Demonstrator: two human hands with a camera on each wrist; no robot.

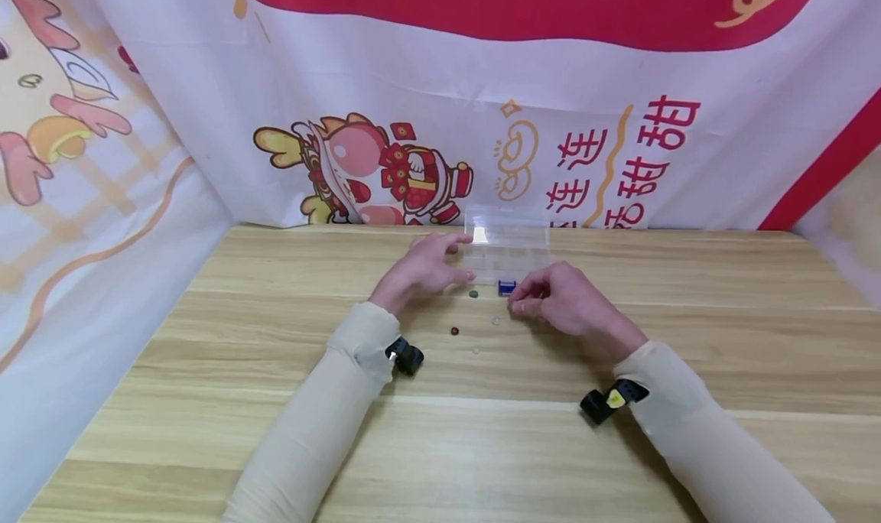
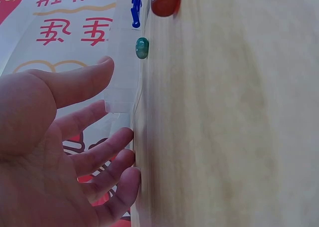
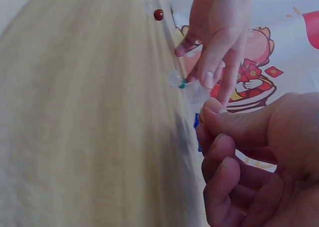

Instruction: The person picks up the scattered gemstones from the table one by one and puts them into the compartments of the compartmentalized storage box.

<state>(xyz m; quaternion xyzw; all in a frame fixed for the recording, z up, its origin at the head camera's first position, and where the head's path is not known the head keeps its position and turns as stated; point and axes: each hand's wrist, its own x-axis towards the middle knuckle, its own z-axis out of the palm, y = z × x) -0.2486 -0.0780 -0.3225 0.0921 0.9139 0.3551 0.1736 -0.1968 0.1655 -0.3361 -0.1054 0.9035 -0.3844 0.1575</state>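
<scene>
Holds the left hand (image 1: 428, 265) spread at the left side of a clear, rectangular plastic box (image 1: 516, 259) with dividers, thumb and forefinger apart, perhaps to steady something so light; cannot tell whether touching it. Curls the right hand (image 1: 567, 297) just beside a small blue plastic piece (image 1: 507, 287), pressing thumb and forefinger together at the tips, a grip apparently suited to something tiny; cannot tell whether pinching anything, with the gap hidden even in the right wrist view.

Has the box set at the far side of a pale wood-grain table (image 1: 440, 446), near a white printed cloth backdrop (image 1: 413, 72), probably for working room in front. Has its lid raised at the back, likely for access to the compartments from the near side.

Has the blue piece just in front of the box, with a glossy green bead (image 1: 473, 294) to its left. Has a reddish-brown bead (image 1: 454, 331), a small clear bead (image 1: 496, 320) and a fainter clear bead (image 1: 476, 351) nearer, well apart, perhaps for easier pinching singly.
</scene>
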